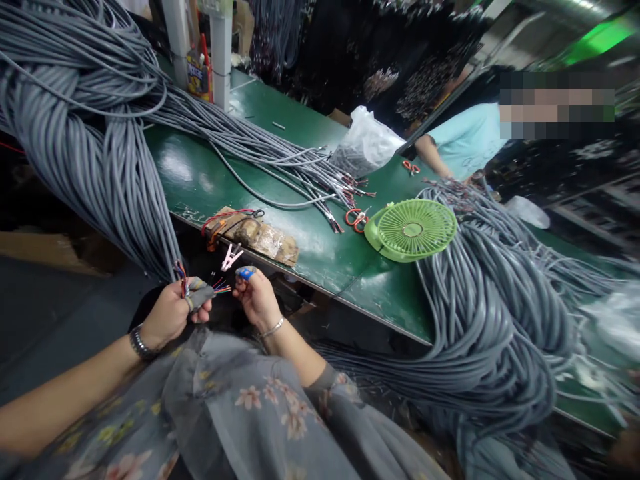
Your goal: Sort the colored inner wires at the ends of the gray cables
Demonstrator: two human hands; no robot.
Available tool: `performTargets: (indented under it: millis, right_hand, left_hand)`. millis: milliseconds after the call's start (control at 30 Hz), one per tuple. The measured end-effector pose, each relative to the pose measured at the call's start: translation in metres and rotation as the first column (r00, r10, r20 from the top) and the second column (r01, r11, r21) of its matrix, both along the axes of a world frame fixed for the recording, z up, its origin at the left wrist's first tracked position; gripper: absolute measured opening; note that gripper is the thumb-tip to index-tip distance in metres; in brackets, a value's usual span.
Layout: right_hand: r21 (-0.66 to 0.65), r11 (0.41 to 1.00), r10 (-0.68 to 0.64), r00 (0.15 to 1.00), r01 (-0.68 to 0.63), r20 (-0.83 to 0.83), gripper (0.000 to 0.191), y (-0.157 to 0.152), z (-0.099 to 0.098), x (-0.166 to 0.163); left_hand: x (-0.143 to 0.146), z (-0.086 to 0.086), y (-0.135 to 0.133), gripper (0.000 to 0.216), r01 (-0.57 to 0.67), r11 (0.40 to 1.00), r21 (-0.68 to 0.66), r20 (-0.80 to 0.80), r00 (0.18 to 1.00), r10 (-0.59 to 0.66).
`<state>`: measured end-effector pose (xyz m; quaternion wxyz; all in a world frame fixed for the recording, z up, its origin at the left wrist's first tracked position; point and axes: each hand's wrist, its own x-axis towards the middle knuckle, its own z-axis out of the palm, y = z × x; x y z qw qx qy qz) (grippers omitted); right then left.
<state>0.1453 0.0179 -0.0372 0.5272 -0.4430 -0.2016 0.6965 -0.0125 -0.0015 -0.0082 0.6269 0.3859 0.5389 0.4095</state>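
My left hand [173,312] is closed around the end of a grey cable whose thin coloured wires [221,288] fan out to the right past the fingertips. Grey wrapping covers part of the left thumb. Just right of those wires, my right hand [259,301] has its fingers curled together, with blue tape [245,273] on one digit. Whether anything sits in that pinch is too small to make out. A pink clip [231,257] stands at the table edge above both hands. Behind the left hand hangs a thick bundle of grey cables [135,193].
On the green table [320,250] lie a taped block with wires [263,235], orange-handled scissors [356,219], a green fan [413,230] and a plastic bag [367,143]. More grey cables [490,320] drape over the right side. Across the table is a person in light blue [467,137].
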Motion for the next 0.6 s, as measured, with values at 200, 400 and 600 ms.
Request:
performTargets:
  millis: [200,400,600]
  right_hand:
    - [0.098,0.958,0.262,0.96,-0.271,0.099,0.036,-0.002,0.005,-0.001]
    - [0.148,0.969,0.181,0.974,-0.2,0.134,0.037,-0.004,0.004,-0.014]
    - [0.086,0.988,0.116,0.987,-0.125,0.107,0.035,-0.006,-0.003,-0.015]
  left_hand:
    - [0.0,-0.001,0.001,0.025,0.105,0.994,0.012,-0.025,0.994,-0.105]
    - [0.0,-0.003,0.001,0.023,0.096,0.995,-0.009,-0.025,0.995,-0.096]
    - [0.003,-0.001,0.001,0.027,0.038,0.999,-0.024,0.015,0.999,-0.037]
